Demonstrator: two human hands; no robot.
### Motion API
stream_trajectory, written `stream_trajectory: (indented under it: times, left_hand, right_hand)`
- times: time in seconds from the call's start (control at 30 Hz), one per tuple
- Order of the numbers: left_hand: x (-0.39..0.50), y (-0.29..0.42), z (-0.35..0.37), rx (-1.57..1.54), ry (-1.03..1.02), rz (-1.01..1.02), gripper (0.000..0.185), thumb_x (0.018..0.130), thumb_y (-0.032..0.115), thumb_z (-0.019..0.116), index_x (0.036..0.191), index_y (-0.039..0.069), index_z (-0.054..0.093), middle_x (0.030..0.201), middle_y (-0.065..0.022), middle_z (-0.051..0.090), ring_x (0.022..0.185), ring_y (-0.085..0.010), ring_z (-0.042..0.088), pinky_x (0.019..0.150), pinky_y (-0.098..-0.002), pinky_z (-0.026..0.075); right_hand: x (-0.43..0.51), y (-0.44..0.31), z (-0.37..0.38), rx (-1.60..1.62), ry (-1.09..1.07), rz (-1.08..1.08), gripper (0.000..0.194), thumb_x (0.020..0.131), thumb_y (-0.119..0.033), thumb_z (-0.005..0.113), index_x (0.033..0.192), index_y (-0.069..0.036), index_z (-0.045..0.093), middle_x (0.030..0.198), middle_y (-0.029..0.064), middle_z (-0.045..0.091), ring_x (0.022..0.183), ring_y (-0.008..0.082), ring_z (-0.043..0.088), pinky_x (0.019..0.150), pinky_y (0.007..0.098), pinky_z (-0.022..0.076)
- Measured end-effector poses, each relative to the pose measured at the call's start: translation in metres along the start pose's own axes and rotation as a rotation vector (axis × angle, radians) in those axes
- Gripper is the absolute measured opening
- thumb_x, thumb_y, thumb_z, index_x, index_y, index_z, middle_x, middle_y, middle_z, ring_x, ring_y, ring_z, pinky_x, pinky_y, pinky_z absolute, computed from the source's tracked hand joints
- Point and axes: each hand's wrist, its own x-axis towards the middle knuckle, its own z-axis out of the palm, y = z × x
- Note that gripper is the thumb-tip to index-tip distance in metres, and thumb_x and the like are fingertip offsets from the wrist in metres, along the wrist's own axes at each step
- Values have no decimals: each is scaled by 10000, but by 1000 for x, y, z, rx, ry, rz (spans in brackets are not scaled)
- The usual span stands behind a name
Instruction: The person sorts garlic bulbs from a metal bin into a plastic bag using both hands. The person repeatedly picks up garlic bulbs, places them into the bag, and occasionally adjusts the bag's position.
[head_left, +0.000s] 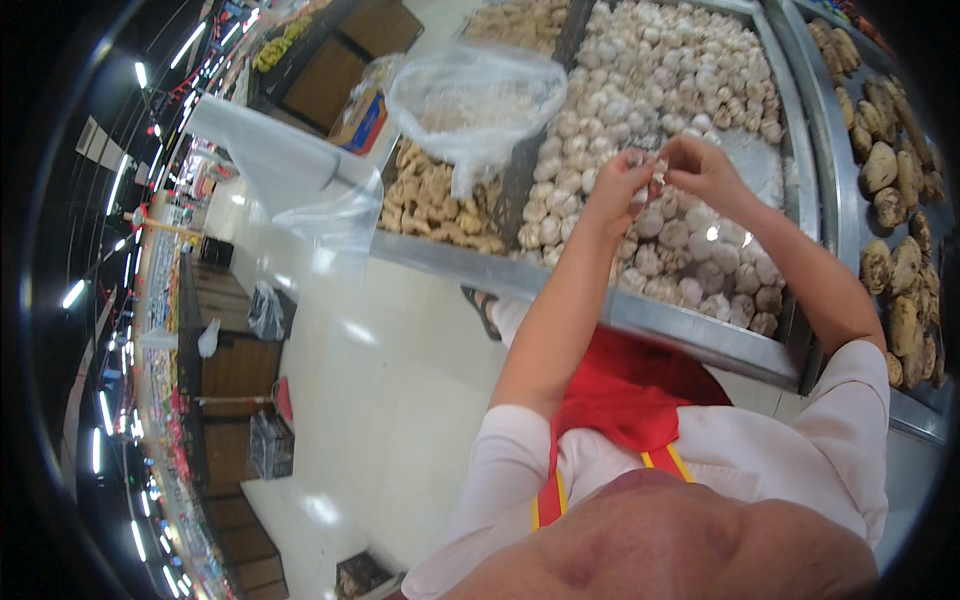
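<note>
Both my hands meet above a metal-edged bin of garlic bulbs (679, 56). My left hand (624, 184) is closed around a whitish piece, apparently garlic, partly hidden by the fingers. The fingertips of my right hand (694, 169) pinch at a small pale bit of it, touching my left fingers. Below the hands lie more garlic bulbs, with glare over some of them. A bare grey patch of the bin's bottom (754, 169) shows just right of my right hand.
Ginger root (427, 199) fills the compartment at left, with an open clear plastic bag (476, 97) above it. A roll of clear plastic bags (289, 161) extends beyond the bin's corner. Muddy root vegetables (904, 262) lie at right. The metal rim (675, 326) runs before me.
</note>
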Motion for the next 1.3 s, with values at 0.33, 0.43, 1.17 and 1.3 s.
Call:
stream_trajectory:
  times: [0.33, 0.43, 1.17, 1.3]
  left_hand:
    - [-1, 140, -40, 289, 232, 646, 116, 885, -46, 642, 967, 31, 671, 939, -116, 704, 733, -153, 659, 666, -274, 527]
    - [17, 187, -84, 749, 611, 727, 298, 893, 169, 668, 1137, 2, 626, 951, -118, 707, 896, -204, 688, 820, -371, 512]
    - [11, 5, -5, 592, 144, 457, 306, 896, 282, 713, 1042, 14, 709, 1108, -153, 635, 1097, -319, 565, 956, -440, 470]
    - [9, 1, -23, 1120, 118, 531, 376, 826, 286, 776, 1076, 10, 714, 1109, -161, 646, 1141, -331, 577, 976, -437, 488]
  right_hand:
    - [4, 2, 0, 36, -31, 12, 146, 967, -33, 635, 1102, 13, 665, 792, -38, 584, 729, 43, 514, 656, 240, 440]
    - [4, -1, -1, -32, -63, 13, 162, 964, -61, 653, 1113, 1, 665, 766, -23, 582, 699, 58, 496, 644, 253, 434]
    - [6, 15, -20, -841, -273, -5, 165, 794, -96, 714, 951, -66, 752, 901, 182, 727, 862, 372, 699, 758, 461, 555]
    - [-5, 30, -15, -1028, -150, 32, 358, 835, -145, 757, 1159, -44, 643, 1021, 94, 640, 903, 279, 674, 774, 412, 539]
